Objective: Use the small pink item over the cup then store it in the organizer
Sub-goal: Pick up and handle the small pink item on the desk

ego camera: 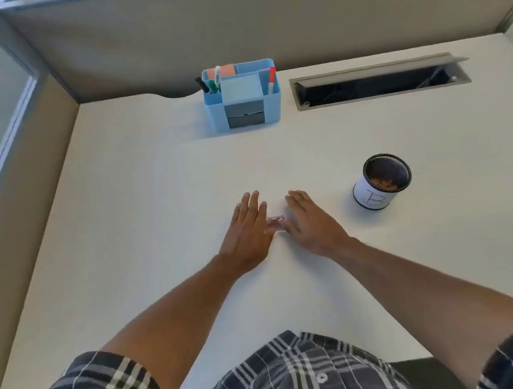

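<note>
1. Nearest the viewer, a dark plaid shirt with short sleeves fills the bottom edge, and two bare forearms reach forward from it over a pale desk.
2. The left hand lies palm down and flat on the desk near its middle, fingers straight and pressed close together, pointing away.
3. The right hand lies palm down just beside it, fingers extended and held together, angled slightly leftward.
4. Between the two hands, on the desk surface, sits the small pink item. It is pale and blurred, its shape unclear. Both thumbs come up against it; whether they pinch it cannot be told.
5. To the right of the hands, a little farther off, stands a black mesh cup wrapped in a white label; something brownish lies inside.
6. At the far side, left of centre, a light blue organizer holds markers, a pad of notes and two grey drawers.
7. To the right of the organizer, a cable slot is open in the desk.
8. Grey partition walls close off the far side and left.
</note>
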Demonstrator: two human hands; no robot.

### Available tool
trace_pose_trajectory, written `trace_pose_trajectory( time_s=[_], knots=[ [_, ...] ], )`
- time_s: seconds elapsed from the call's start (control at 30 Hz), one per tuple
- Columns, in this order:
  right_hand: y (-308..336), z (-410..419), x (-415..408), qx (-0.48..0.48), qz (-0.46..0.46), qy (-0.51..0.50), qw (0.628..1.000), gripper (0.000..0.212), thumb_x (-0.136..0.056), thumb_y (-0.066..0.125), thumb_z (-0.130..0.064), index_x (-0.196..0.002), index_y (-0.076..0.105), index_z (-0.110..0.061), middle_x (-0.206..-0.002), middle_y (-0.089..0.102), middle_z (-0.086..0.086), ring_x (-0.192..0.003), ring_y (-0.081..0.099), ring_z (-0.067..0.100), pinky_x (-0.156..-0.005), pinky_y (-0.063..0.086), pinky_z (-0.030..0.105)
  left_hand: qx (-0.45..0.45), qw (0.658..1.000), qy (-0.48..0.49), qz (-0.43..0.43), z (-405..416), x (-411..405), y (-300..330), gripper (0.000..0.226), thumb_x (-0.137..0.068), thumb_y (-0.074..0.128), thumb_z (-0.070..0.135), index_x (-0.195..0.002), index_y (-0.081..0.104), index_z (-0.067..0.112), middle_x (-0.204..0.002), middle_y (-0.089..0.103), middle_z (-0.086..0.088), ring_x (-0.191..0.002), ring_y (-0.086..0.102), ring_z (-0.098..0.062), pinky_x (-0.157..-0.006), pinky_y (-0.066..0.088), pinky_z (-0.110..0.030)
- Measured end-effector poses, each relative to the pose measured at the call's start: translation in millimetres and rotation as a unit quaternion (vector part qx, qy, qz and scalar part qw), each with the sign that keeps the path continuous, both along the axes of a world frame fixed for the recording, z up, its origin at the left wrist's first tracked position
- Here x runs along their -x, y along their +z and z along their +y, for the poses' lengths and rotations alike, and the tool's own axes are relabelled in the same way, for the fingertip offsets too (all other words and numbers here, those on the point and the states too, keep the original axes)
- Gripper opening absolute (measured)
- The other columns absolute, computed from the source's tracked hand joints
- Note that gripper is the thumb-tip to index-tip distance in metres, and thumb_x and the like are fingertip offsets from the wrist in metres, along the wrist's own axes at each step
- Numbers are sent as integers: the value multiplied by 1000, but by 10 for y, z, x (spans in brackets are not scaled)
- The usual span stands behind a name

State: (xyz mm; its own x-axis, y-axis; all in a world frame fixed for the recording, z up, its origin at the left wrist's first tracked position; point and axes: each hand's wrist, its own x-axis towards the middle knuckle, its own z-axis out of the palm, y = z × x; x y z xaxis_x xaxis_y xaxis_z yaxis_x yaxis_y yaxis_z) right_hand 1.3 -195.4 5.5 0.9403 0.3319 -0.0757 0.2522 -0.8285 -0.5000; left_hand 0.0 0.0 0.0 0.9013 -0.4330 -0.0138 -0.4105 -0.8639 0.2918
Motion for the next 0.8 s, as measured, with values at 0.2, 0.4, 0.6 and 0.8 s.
trace_pose_trajectory(
  time_s=[0.2, 0.4, 0.6, 0.8],
  knots=[
    [-54, 42, 44, -78, -9, -7, 997, 17, -103, 55, -19, -103, 61, -3, -116, 60, 10, -114, 52, 25, -90, 46, 33, 52, 997, 16, 49, -117, -19, -42, 36, -100, 48, 25, -129, 52, 2, -154, 33, -23, -148, 14, -40, -119, 19, -48],
    [-29, 6, 3, -187, 39, -68, 979, 9, -98, 62, -13, -101, 68, -7, -101, 69, 7, -94, 62, 24, -82, 49, 34, 143, 985, 70, 63, -243, -27, 8, 14, -96, 52, 15, -100, 61, 5, -127, 59, -17, -129, 43, -33, -117, 23, -47],
    [150, -97, -47, -370, 207, -177, 888, 14, -90, 76, -19, -102, 73, -25, -96, 77, 1, -82, 73, 14, -85, 57, 26, 205, 975, 83, 14, -297, 24, 167, 13, -89, 61, 10, -101, 65, 13, -88, 72, -2, -78, 61, -26, -88, 44, -40],
    [308, -147, -61, -400, 241, -165, 869, 5, -90, 76, -15, -93, 79, -19, -92, 80, 4, -84, 74, 12, -82, 56, 24, 265, 962, 70, 15, -350, 69, 266, 20, -90, 66, 18, -109, 64, 14, -97, 70, -1, -86, 60, -17, -75, 46, -29]
  ],
)
